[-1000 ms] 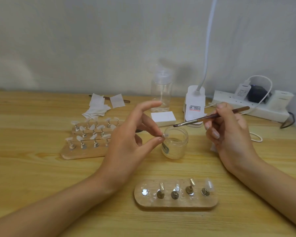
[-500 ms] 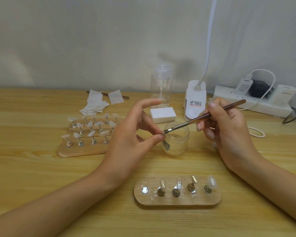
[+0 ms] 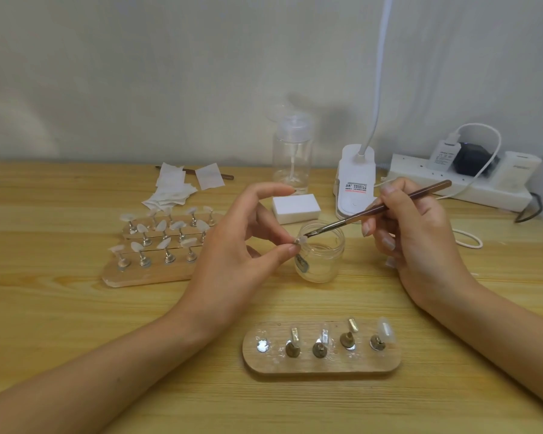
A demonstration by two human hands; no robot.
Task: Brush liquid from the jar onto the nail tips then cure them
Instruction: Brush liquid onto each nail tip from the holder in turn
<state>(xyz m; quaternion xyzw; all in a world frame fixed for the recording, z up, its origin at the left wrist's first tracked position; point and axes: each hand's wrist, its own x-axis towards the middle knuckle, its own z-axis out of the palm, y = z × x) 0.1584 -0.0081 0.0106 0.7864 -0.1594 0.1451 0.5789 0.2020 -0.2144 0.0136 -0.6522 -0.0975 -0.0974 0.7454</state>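
Brush point(image 3: 358, 215) onto nail tip point(image 3: 301, 240) in hand point(image 3: 232, 255)

This is a small nail-art work corner; whether it is in a home or a studio cannot be told. A pale wooden bench point(image 3: 76, 324) stands against a plain white wall point(image 3: 138, 73). On it are wooden stands point(image 3: 145, 275) of clear nail tips point(image 3: 161, 226), a pump bottle point(image 3: 292, 158), a pile of wipes point(image 3: 173, 189), a white buffing block point(image 3: 295, 208), a lamp point(image 3: 355, 180) on a bendy neck, and a power strip point(image 3: 470, 186) with chargers point(image 3: 445, 155) plugged in.
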